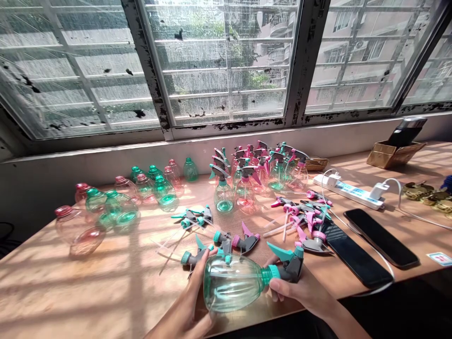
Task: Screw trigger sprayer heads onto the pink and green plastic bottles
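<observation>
A clear green spray bottle (233,284) lies sideways in the air above the table's front edge, its teal and grey trigger head (291,263) pointing right. My left hand (192,301) is wrapped round the bottle's base end. At the neck, my right hand (293,287) grips the teal collar (271,273) between thumb and fingers. Loose teal spray heads (194,256) and a pink spray head (245,240) lie just beyond the bottle. Further right is a pile of pink and teal spray heads (303,216) with thin clear tubes.
Headless green and pink bottles (122,209) stand at the left. Several bottles with heads fitted (224,195) are grouped at the back middle. To the right are two phones (381,238), a white power strip (348,190) with cables, and a brown box (391,153). Windows line the back.
</observation>
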### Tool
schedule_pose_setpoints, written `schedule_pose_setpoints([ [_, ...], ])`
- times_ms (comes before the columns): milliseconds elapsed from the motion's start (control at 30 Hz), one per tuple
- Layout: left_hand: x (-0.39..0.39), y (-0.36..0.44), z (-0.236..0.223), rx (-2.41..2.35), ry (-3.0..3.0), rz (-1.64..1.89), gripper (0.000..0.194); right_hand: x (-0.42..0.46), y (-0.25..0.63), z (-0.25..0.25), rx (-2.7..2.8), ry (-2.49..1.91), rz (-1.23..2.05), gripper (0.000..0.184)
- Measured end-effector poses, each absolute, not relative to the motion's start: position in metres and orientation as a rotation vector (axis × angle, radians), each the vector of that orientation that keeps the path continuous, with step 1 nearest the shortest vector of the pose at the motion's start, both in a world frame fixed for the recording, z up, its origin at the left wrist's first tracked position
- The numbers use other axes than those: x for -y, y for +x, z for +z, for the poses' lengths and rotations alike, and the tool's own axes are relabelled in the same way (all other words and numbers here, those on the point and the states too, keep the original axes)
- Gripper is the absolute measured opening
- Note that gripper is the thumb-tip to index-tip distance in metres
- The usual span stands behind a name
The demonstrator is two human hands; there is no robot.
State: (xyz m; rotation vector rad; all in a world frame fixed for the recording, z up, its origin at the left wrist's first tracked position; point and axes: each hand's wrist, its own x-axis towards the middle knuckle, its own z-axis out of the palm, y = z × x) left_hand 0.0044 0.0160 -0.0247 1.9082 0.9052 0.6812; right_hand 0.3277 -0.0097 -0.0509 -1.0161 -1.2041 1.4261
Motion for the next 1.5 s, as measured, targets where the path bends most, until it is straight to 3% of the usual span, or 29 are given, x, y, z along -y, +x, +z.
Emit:
schedule_pose_setpoints([
  [167,-0.016,0.006,-0.027,-0.887,1.881,0.674,0.099,0.009,0.327,-0.053,1.192,-0.997,1.425,0.051],
  [367,-0.012,0.011,-0.014,-0.78,1.778,0.675,0.083,0.009,0.327,-0.055,1.194,-0.966,1.428,0.048],
  [1033,-0.01,0.009,-0.022,-0.886,1.942,0.784,0.073,0.009,0.328,-0.055,1.234,-1.012,1.408,0.047],
  [1233,-0.014,0.009,-0.023,-0.693,1.753,0.743,0.098,0.007,0.327,-0.056,1.203,-0.985,1.394,0.047],
  [1400,-0.014,0.011,-0.021,-0.626,1.712,0.783,0.084,0.006,0.328,-0.058,1.211,-0.953,1.364,0.042],
  [1500,-0.011,0.013,-0.02,-0.649,1.68,0.771,0.091,0.005,0.328,-0.061,1.184,-0.961,1.359,0.044],
])
